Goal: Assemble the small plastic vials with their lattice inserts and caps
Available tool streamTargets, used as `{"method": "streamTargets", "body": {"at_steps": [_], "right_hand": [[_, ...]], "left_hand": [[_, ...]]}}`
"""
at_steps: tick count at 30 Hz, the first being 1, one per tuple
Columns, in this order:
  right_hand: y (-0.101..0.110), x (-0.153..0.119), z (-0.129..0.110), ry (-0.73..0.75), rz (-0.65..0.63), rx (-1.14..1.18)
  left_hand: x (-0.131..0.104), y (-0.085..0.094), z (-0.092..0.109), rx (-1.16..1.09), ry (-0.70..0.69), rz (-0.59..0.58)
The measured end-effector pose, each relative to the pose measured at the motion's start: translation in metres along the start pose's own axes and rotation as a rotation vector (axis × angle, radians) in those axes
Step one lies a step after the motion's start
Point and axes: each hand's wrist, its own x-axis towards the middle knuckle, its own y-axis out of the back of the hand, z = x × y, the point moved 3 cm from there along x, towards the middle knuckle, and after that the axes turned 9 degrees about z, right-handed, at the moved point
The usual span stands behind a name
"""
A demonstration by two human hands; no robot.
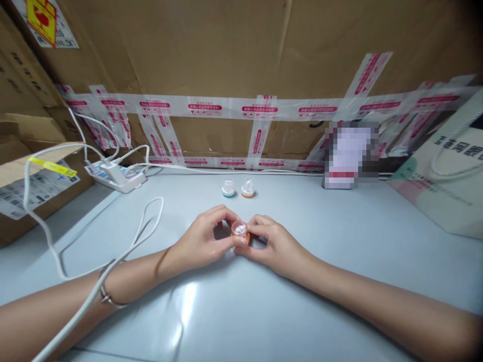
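Fingers (225, 214) of your left hand (206, 237) and right hand (278, 244) clamp the cup (240, 230) over mid worktop (320, 221), short of its back edge; hold it level, with light, even pressure.

A pale blue-grey desk (332, 231) is carrying 2 small clear-topped containers near its back, the teal-based container (228, 189) standing just beside the orange-based container (248, 189). A white power strip (130, 186) is lying farther left, and a printed bag (441, 176) is standing at the right.
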Motion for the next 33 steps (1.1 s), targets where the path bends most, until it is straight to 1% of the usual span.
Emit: {"method": "streamTargets", "body": {"at_steps": [2,6,8,13,15,17,20,21,22,23,24,26,29,31,33], "right_hand": [[0.000,0.000,0.001,0.003,0.000,-0.004],[-0.001,0.001,0.000,0.009,0.005,-0.019],[0.000,0.002,0.000,0.017,0.001,-0.021],[0.001,0.001,-0.003,0.022,-0.023,-0.021],[0.001,0.001,-0.003,0.026,-0.031,-0.020],[0.001,0.002,-0.003,0.028,-0.035,-0.022],[0.000,0.003,-0.002,0.036,-0.011,-0.013],[0.000,0.003,-0.001,0.038,-0.002,-0.010],[0.000,0.004,-0.001,0.039,0.005,-0.010],[-0.001,0.003,0.000,0.040,0.008,-0.011],[-0.001,0.003,0.000,0.040,0.006,-0.015],[-0.001,0.003,0.000,0.040,-0.005,-0.019],[-0.001,0.001,-0.002,0.044,-0.023,-0.015],[-0.001,0.001,-0.003,0.051,-0.026,-0.020],[-0.002,0.000,-0.005,0.064,-0.030,-0.026]], "left_hand": [[0.000,0.000,0.000,-0.001,-0.012,-0.009],[-0.001,0.000,0.004,-0.036,-0.079,-0.055],[-0.002,0.000,0.005,-0.022,-0.085,-0.053],[-0.002,0.000,0.000,0.054,0.024,0.026],[0.000,0.001,-0.002,0.056,0.021,0.016],[0.001,0.003,-0.001,0.006,-0.048,-0.057],[0.002,0.004,0.004,-0.089,-0.188,-0.253],[0.002,0.004,0.005,-0.083,-0.218,-0.294],[0.002,0.004,0.006,-0.053,-0.238,-0.306],[0.002,0.004,0.007,-0.010,-0.245,-0.290],[0.003,0.004,0.007,0.033,-0.239,-0.252],[0.003,0.003,0.007,0.093,-0.196,-0.156],[0.001,-0.001,0.004,0.126,-0.111,-0.034],[0.000,-0.004,0.000,0.145,-0.064,0.018],[-0.001,-0.006,-0.002,0.181,-0.047,0.064]]}}
